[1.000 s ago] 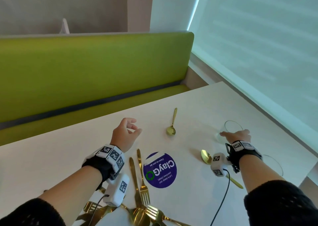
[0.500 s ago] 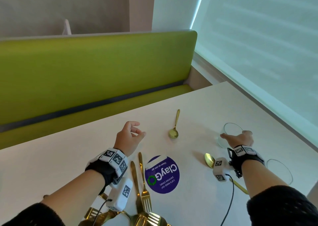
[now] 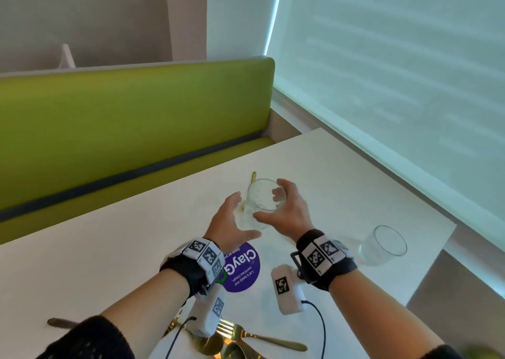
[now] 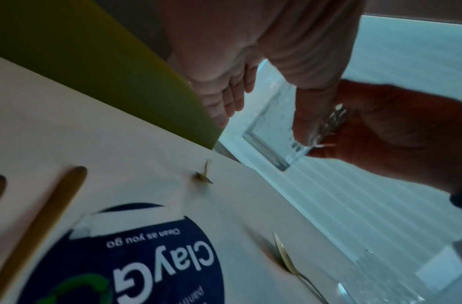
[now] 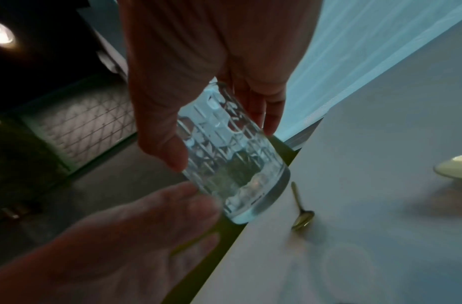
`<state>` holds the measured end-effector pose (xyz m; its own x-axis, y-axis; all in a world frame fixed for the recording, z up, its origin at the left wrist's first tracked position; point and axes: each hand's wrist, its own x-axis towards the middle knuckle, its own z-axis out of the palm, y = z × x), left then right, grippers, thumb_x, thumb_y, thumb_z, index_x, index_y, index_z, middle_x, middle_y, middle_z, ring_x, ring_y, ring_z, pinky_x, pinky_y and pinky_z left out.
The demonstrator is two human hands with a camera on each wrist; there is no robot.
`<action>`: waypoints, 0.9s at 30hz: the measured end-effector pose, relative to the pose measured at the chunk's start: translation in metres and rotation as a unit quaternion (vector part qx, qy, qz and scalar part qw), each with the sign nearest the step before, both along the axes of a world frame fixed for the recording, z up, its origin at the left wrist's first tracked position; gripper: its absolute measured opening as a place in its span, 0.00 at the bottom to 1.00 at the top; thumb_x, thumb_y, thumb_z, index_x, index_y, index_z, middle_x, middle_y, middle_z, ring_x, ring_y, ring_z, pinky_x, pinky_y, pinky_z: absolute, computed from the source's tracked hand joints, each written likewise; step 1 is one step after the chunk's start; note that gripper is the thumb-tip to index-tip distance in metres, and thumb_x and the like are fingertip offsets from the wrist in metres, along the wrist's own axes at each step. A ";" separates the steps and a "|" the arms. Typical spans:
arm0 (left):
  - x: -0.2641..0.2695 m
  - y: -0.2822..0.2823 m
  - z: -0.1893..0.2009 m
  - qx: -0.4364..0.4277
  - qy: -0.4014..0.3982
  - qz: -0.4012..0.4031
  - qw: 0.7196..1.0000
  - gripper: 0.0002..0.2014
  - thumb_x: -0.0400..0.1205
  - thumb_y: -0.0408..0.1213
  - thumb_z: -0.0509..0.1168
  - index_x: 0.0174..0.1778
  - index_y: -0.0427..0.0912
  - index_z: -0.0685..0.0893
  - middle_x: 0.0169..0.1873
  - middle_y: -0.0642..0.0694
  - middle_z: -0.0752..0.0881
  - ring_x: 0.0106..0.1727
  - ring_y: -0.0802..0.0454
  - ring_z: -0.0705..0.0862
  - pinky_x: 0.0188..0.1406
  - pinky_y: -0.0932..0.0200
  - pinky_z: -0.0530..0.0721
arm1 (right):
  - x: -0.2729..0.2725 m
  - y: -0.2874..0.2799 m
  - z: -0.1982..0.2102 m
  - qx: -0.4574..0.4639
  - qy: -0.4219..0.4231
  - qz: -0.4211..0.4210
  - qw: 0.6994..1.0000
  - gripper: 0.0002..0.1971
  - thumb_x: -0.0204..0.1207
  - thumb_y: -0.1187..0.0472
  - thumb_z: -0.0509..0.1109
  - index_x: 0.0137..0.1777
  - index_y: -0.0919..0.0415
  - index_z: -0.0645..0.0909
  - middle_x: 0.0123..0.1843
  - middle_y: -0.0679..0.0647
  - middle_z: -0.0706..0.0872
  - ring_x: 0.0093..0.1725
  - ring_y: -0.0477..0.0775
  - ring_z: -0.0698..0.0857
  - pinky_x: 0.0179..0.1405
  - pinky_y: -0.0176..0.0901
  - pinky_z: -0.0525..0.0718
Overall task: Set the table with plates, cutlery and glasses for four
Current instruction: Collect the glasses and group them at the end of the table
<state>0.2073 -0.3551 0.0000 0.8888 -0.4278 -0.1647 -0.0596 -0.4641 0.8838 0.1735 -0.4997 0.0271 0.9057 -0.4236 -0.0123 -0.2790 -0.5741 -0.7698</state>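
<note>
A clear patterned glass is held tilted above the white table; my right hand grips it, thumb near its base and fingers at the rim. In the right wrist view the right hand wraps the same glass. My left hand is spread beside the glass with fingers straight; whether it touches the glass I cannot tell. A second glass stands at the table's right edge. One gold spoon lies behind the held glass, another spoon further right.
A round purple sticker is on the table under my wrists. Gold forks and spoons lie heaped at the near edge. A green bench runs along the far side, a window blind along the right.
My right hand has lifted the glass off the table at the right and carried it left toward the middle. My left hand has risen and opened beside it.
</note>
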 end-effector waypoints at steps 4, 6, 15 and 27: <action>-0.015 -0.009 0.007 0.007 -0.008 -0.014 1.000 0.41 0.64 0.40 0.80 0.72 0.50 0.68 0.57 0.53 0.81 0.55 0.55 0.79 0.51 0.63 0.75 | -0.024 0.011 0.000 0.006 0.022 0.035 0.999 0.50 0.57 0.58 0.84 0.78 0.54 0.60 0.62 0.50 0.81 0.56 0.44 0.77 0.56 0.33 0.76; -0.021 -0.010 0.005 0.027 -0.020 -0.022 0.999 0.40 0.63 0.42 0.80 0.70 0.50 0.70 0.60 0.52 0.83 0.55 0.53 0.81 0.48 0.65 0.75 | -0.031 0.006 -0.004 0.034 0.041 0.040 0.998 0.55 0.56 0.58 0.85 0.81 0.54 0.56 0.65 0.50 0.80 0.61 0.47 0.79 0.64 0.39 0.78; -0.025 -0.002 -0.001 0.011 0.001 0.040 0.999 0.37 0.64 0.41 0.82 0.67 0.45 0.73 0.62 0.48 0.82 0.53 0.54 0.77 0.51 0.64 0.74 | -0.090 -0.089 -0.033 0.077 0.009 -0.303 0.950 0.30 0.69 0.65 0.76 0.70 0.59 0.71 0.61 0.57 0.85 0.55 0.55 0.84 0.59 0.46 0.82; -0.012 -0.005 -0.014 0.022 0.015 0.084 0.996 0.35 0.63 0.40 0.82 0.64 0.46 0.74 0.56 0.52 0.81 0.55 0.52 0.79 0.54 0.60 0.77 | -0.128 -0.189 -0.077 0.085 0.113 -0.445 0.884 0.49 0.63 0.59 0.82 0.80 0.63 0.58 0.75 0.64 0.72 0.74 0.66 0.73 0.73 0.53 0.73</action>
<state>0.1953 -0.3599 -0.0142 0.9416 -0.2658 -0.2070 0.0476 -0.5033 0.8628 0.0458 -0.6888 -0.0494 0.1801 -0.9423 -0.2821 -0.7193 0.0695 -0.6913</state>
